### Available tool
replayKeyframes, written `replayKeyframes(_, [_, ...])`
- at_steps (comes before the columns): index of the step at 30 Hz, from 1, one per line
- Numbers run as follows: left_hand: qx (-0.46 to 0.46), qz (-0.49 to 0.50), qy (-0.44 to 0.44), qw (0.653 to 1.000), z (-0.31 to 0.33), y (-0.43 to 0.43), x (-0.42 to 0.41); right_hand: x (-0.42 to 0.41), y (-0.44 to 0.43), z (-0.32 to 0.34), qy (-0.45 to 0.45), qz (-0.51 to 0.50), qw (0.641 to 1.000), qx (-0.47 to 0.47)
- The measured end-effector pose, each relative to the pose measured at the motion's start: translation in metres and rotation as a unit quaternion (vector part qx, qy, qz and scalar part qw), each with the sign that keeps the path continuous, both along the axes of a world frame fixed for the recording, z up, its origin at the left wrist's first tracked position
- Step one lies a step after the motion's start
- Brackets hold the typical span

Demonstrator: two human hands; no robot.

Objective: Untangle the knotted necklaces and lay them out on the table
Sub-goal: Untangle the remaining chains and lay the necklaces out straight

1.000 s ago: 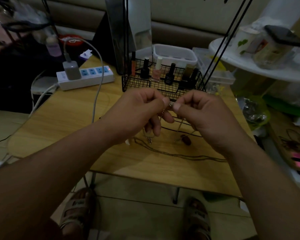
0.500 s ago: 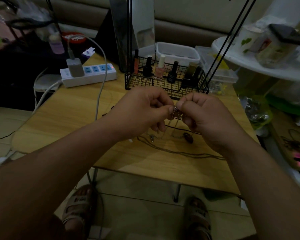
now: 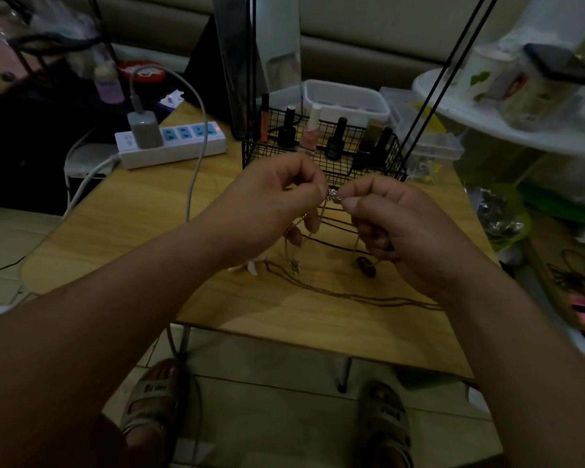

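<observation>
Above the wooden table (image 3: 122, 231), my left hand (image 3: 271, 201) and my right hand (image 3: 395, 228) pinch a small silvery knot of necklaces (image 3: 332, 194) between thumbs and forefingers. Thin chains hang from the knot down to the table. One ends in a small silver pendant (image 3: 295, 266), another near a dark red bead pendant (image 3: 366, 266). A long dark chain (image 3: 352, 295) lies stretched across the table below my hands, running to the right under my right wrist. Black cords (image 3: 335, 221) cross behind the hanging chains.
A black wire basket (image 3: 260, 160) with several nail polish bottles stands just behind my hands. A white power strip (image 3: 173, 148) with a charger and cable sits at the back left. Plastic boxes and a cluttered white shelf (image 3: 507, 130) are at the right. My sandalled feet show under the table.
My hands have stayed together on the knot, shifting only slightly while the fingers work it. The hanging pendants sway a little.
</observation>
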State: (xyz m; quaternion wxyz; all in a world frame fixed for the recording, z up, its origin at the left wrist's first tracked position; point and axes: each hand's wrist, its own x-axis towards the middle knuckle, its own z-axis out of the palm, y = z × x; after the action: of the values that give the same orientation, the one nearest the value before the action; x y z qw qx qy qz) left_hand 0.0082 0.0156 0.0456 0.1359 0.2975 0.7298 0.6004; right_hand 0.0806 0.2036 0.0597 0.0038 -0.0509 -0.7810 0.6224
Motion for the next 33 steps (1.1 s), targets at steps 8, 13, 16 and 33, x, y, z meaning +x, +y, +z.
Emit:
replayKeyframes(8, [-0.004, -0.020, -0.015, 1.000, -0.002, 0.001, 0.000, 0.003, -0.002, -0.004, 0.026, -0.004, 1.000, 0.005])
replayKeyframes(13, [0.013, -0.025, -0.019, 0.999, -0.003, 0.002, 0.000, 0.004, -0.004, -0.002, 0.005, 0.012, 1.000, -0.001])
replayKeyframes(16, [0.018, -0.031, -0.028, 0.999, -0.004, 0.003, 0.002, 0.005, -0.006, 0.000, -0.012, 0.033, 0.999, -0.010])
replayKeyframes(33, [0.001, -0.007, -0.030, 1.000, 0.001, 0.002, 0.002, 0.000, 0.004, -0.002, -0.020, 0.048, 0.995, -0.082])
